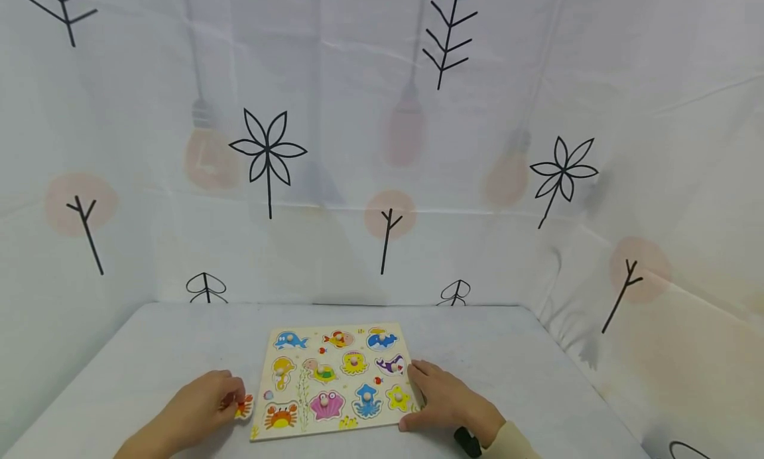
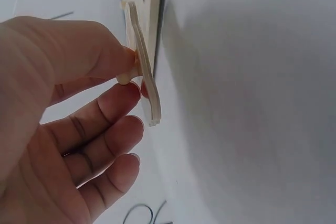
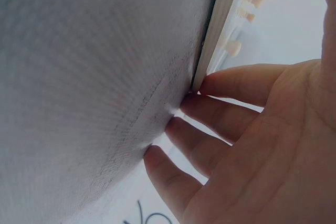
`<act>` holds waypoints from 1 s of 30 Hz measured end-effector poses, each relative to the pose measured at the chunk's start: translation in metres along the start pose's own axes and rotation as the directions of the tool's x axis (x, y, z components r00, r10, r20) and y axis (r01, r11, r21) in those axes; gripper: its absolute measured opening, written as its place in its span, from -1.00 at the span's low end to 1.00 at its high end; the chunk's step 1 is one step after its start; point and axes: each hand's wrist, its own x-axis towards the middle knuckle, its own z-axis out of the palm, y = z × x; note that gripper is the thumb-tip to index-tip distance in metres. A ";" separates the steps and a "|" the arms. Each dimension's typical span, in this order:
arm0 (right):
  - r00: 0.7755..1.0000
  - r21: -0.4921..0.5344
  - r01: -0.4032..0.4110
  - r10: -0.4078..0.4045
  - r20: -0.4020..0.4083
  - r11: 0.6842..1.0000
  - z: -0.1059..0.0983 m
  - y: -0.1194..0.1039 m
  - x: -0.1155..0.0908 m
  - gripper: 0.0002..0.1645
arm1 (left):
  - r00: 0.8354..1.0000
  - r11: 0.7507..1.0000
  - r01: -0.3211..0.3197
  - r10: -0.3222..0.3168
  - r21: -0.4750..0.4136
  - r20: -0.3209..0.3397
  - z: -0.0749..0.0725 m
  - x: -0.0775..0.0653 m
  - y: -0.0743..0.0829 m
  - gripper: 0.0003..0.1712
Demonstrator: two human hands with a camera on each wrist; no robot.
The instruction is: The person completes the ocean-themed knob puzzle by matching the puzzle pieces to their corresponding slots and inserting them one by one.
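My left hand (image 1: pixel 203 406) pinches a crab puzzle piece (image 1: pixel 243 407) by its small wooden knob (image 2: pixel 125 78), just left of the board. In the left wrist view the piece is seen edge-on, its layered wooden rim (image 2: pixel 145 72) tilted. A wooden peg puzzle board (image 1: pixel 298 379) with sea animals lies flat on the table; a crab picture (image 1: pixel 280 416) without a knob shows in its lower left corner. My right hand (image 1: pixel 450 399) rests at the board's right side. Its fingertips (image 3: pixel 210 83) touch the board edge and the table, with the fingers spread and fairly straight.
Knobbed pieces sit in the board, among them a pink shell (image 1: pixel 326 406), a blue squid (image 1: pixel 367 402) and a yellow star (image 1: pixel 398 399). A black object (image 1: pixel 467 442) lies by the right wrist. White printed cloth (image 1: pixel 334 247) hangs behind the white table (image 1: pixel 489 339).
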 end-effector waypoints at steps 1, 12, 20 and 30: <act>1.000 0.001 -0.001 0.001 0.001 1.000 0.000 0.000 0.000 0.27 | 1.000 1.000 -0.024 0.024 -0.005 -0.003 0.001 0.001 0.004 -0.83; 1.000 -0.006 -0.008 0.008 0.005 1.000 0.000 0.000 0.001 0.27 | 0.977 0.975 -0.213 0.214 -0.068 0.002 0.014 0.017 0.033 -0.86; 1.000 -0.027 0.005 -0.005 -0.002 1.000 0.003 0.002 0.002 0.28 | 0.970 0.968 -0.240 0.241 -0.075 0.013 0.020 0.022 0.043 -0.86; 1.000 -0.029 0.018 -0.018 -0.001 0.999 0.003 0.003 0.001 0.28 | 0.970 0.968 -0.239 0.241 -0.078 0.016 0.026 0.023 0.048 -0.86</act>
